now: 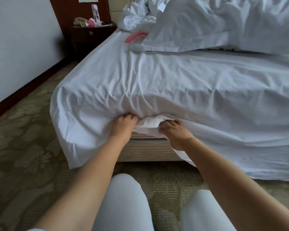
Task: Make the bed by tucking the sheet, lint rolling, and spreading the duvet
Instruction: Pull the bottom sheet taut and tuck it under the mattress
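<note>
A white sheet (165,84) covers the mattress and hangs loose over its foot edge, down to the floor on the right. At that edge my left hand (123,125) has its fingers curled into a bunch of sheet. Beside it, my right hand (172,132) grips a fold of the same sheet just above the wooden bed base (148,150). A pink lint roller (135,36) lies on the sheet near the head of the bed. The white duvet (223,22) is heaped, crumpled, at the far right.
A dark wooden nightstand (90,37) with a phone and small items stands at the bed's far left corner. The wall runs along the left with a dark skirting board. Patterned carpet (23,147) surrounds the bed. My knees are low in the frame.
</note>
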Demonstrator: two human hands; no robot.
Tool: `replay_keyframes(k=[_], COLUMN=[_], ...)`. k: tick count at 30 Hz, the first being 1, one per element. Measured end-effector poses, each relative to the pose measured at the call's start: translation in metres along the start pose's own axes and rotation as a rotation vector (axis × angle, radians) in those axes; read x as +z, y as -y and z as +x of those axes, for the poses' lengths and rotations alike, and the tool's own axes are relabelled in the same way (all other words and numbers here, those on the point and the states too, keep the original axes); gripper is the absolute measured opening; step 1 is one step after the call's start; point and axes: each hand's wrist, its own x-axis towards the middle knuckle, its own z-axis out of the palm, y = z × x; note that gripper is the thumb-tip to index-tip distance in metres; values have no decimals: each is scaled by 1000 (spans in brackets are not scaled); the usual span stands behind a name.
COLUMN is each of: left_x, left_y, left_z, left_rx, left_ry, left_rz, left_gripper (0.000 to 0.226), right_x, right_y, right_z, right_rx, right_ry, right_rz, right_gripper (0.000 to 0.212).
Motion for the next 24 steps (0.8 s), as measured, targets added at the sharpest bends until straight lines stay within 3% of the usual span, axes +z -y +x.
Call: replay_keyframes(k=[2, 5, 13, 15, 19, 22, 24], left_x=[14, 22, 17, 15, 14, 11, 8], left_y=[-3, 1, 8, 7, -3, -9, -12], left_z=[2, 10, 30, 28, 10, 4, 2], left_rx=[85, 69, -90, -68, 203, 202, 196], left_ry=[117, 244, 451, 446, 427, 501, 544], left_rz=[91, 99, -124, -85, 137, 146, 164], left_gripper=[32, 30, 17, 20, 41, 49, 40], right_x=[-5, -1, -2, 1, 18, 18, 18], right_y=[-2, -5, 4, 11, 22, 26, 28], right_z=[7, 11, 17, 14, 3, -4, -8], right_rx=[71, 91, 212, 239, 251, 287, 279], right_ry=[87, 82, 172, 187, 196, 203, 209], right_rz=[90, 159, 253, 345, 364, 265, 202], right_gripper=[57, 55, 23, 34, 37, 26, 24])
